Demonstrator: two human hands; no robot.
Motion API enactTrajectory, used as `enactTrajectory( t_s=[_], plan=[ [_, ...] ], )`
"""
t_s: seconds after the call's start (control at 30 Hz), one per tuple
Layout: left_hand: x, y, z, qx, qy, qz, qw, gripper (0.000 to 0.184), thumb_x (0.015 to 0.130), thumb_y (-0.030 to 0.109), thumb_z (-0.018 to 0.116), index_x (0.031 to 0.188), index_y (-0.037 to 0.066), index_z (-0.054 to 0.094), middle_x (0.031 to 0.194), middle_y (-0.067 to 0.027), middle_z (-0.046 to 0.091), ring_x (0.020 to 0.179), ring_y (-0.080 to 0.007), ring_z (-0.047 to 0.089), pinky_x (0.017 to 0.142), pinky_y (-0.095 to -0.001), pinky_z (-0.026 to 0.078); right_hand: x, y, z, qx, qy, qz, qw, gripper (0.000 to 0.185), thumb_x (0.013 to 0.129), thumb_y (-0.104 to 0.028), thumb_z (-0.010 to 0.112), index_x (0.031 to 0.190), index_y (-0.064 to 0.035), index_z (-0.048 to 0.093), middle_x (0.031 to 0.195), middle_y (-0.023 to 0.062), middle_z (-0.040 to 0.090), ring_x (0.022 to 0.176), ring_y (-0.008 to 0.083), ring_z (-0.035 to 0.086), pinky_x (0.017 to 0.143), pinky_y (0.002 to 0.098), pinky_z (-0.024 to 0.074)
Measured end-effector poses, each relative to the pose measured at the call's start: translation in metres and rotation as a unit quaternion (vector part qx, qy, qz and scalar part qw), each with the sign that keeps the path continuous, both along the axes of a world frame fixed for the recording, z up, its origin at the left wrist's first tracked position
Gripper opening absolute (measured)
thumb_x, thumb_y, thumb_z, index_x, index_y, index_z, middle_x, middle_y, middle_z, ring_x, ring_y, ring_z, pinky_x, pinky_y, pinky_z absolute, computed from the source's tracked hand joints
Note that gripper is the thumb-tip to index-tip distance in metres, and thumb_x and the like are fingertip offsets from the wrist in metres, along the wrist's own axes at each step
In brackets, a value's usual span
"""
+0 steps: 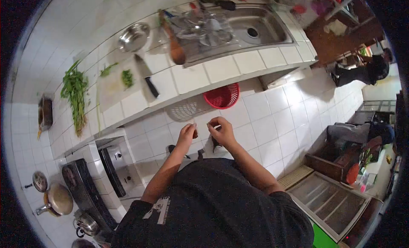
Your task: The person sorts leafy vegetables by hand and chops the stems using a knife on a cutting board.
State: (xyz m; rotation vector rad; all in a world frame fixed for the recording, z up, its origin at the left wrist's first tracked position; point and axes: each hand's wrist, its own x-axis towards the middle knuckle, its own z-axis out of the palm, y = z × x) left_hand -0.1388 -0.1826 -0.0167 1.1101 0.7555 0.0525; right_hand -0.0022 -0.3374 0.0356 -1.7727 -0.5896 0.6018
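Observation:
My left hand (186,135) is held in front of my body above the tiled floor, its fingers curled together. Close beside it, my right hand (222,131) has thumb and fingertips pressed in a pinch. Anything in either hand is too small or hidden to make out. Ahead of them on the white tiled counter lie a black-handled knife (147,77), a small pile of chopped greens (127,78) and a sprig (108,69). A larger bunch of leafy greens (75,94) rests farther left.
A red plastic basket (222,98) sits low beneath the counter edge. A wooden spoon (174,47), a metal bowl (134,37) and a steel sink (260,28) are on the counter. Pans (59,199) stand lower left. Another person (362,71) is at the far right.

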Motion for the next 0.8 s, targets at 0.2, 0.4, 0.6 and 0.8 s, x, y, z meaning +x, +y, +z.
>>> enactTrajectory(
  t_s=[0.2, 0.4, 0.6, 0.8],
  plan=[
    [0.03, -0.032, 0.008, 0.073, 0.055, 0.01, 0.996, 0.036, 0.103, 0.037, 0.055, 0.078, 0.011, 0.052, 0.069, 0.0023, 0.048, 0.064, -0.0101, 0.047, 0.062, -0.0275, 0.041, 0.074, -0.026, -0.035, -0.014, -0.014, -0.049, 0.999, 0.016, 0.081, -0.007, 0.072, 0.096, -0.0028, 0.068, 0.089, 0.0105, 0.07, 0.084, 0.0215, 0.071, 0.07, 0.0349, 0.0573],
    [0.1, -0.035, 0.023, 0.104, 0.037, 0.03, 0.993, 0.036, 0.102, 0.039, 0.055, 0.081, 0.01, 0.055, 0.071, 0.0016, 0.051, 0.066, -0.0103, 0.05, 0.063, -0.0281, 0.042, 0.137, -0.004, -0.075, 0.0, -0.118, -0.092, 0.989, 0.026, 0.083, -0.011, 0.077, 0.105, -0.0022, 0.066, 0.094, 0.0107, 0.07, 0.086, 0.0206, 0.071, 0.074, 0.0326, 0.0569],
    [0.127, -0.032, 0.033, 0.091, 0.021, 0.032, 0.995, 0.033, 0.101, 0.038, 0.059, 0.089, 0.007, 0.062, 0.078, 0.0012, 0.057, 0.071, -0.0099, 0.053, 0.067, -0.0263, 0.045, 0.146, -0.008, -0.067, -0.023, -0.182, -0.051, 0.982, 0.036, 0.083, -0.011, 0.077, 0.116, -0.0023, 0.065, 0.103, 0.0134, 0.069, 0.091, 0.0225, 0.071, 0.076, 0.0333, 0.0575],
    [0.123, -0.018, 0.036, 0.108, -0.007, 0.055, 0.993, 0.03, 0.101, 0.035, 0.058, 0.098, 0.006, 0.064, 0.08, 0.0008, 0.057, 0.073, -0.0096, 0.054, 0.07, -0.0261, 0.047, 0.136, 0.009, -0.042, -0.019, -0.168, 0.005, 0.986, 0.039, 0.082, -0.011, 0.077, 0.118, -0.0019, 0.064, 0.113, 0.0149, 0.067, 0.094, 0.0233, 0.07, 0.077, 0.0334, 0.0575]
  ],
)
